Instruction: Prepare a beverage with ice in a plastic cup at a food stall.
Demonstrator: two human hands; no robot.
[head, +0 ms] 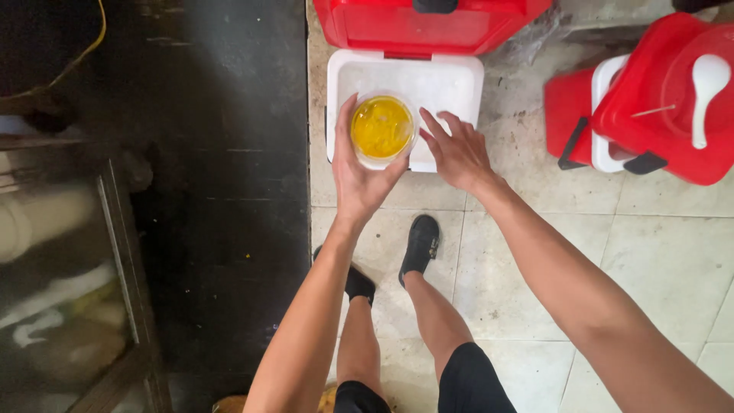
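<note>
My left hand (358,172) grips a clear plastic cup (381,128) of yellow-orange liquid from below and from its left side. I hold it over an open white cooler box (451,80) whose red lid (417,24) is swung back. My right hand (456,151) hovers just right of the cup with its fingers spread and nothing in it. Its fingertips are close to the cup's rim. My legs and black shoes (420,246) stand on the tiled floor below.
A second red and white cooler (634,107) stands at the right with a white spoon (707,88) lying on its lid. A dark counter (222,191) fills the left side, with a glass-fronted cabinet (69,291) beyond it.
</note>
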